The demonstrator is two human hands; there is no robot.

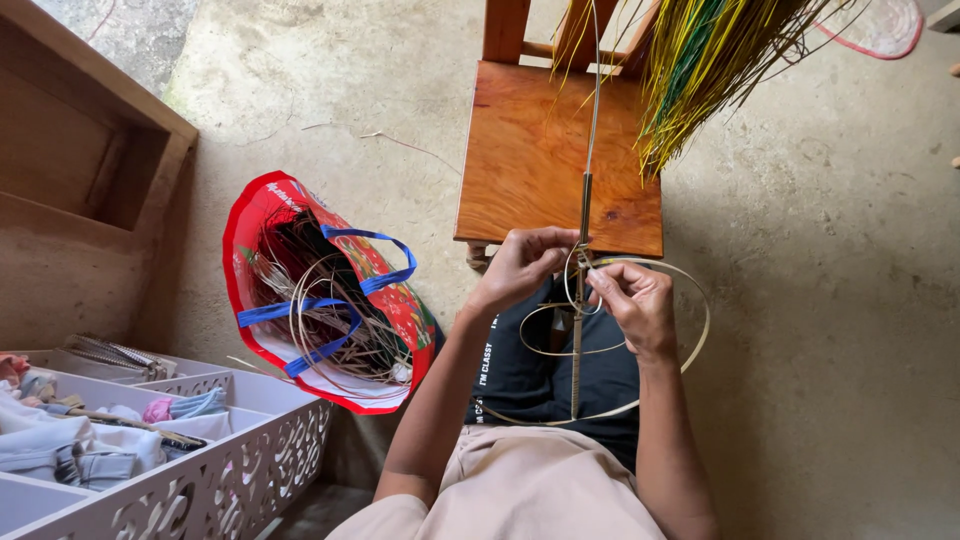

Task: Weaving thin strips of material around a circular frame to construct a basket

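My left hand (522, 264) and my right hand (632, 303) meet over my lap, both pinching a thin pale cane strand at a straight upright stick (579, 345). Large cane hoops (690, 345) curve around the stick, with a smaller loop (572, 285) between my fingers. The strand (594, 110) runs upward from my hands past the chair. My fingers hide the exact spot where the strand meets the stick.
A wooden chair (530, 160) stands just ahead of my knees. Yellow and green strips (700, 70) hang over its right side. A red bag with blue handles (330, 300) holds coiled cane at left. A white partitioned box (230, 470) with cloth sits at lower left. Concrete floor all around.
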